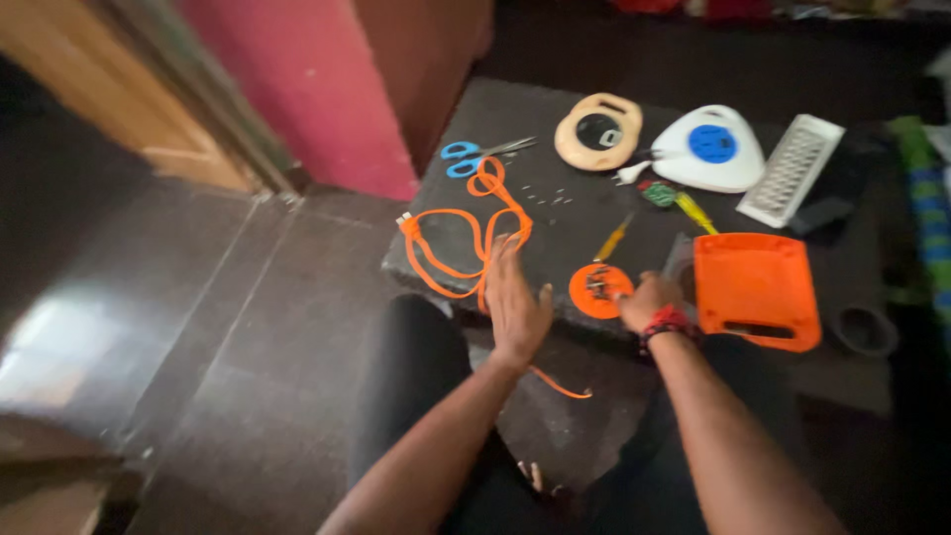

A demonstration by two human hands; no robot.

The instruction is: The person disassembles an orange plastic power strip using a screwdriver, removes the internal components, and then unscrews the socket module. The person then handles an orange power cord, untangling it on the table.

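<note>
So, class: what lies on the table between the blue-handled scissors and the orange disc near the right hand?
In the head view, small dark screws and a yellow-handled screwdriver lie between scissors and disc.

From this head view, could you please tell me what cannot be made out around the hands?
- Right hand: closed at the orange disc; whether it grips anything is hidden by the hand itself.
- Parts on the disc: blurred, too small to identify.
- Orange cable: passes under the left hand, so contact is unclear.
- Small bits near the scissors: too small.
- Right table side: dark.
</note>
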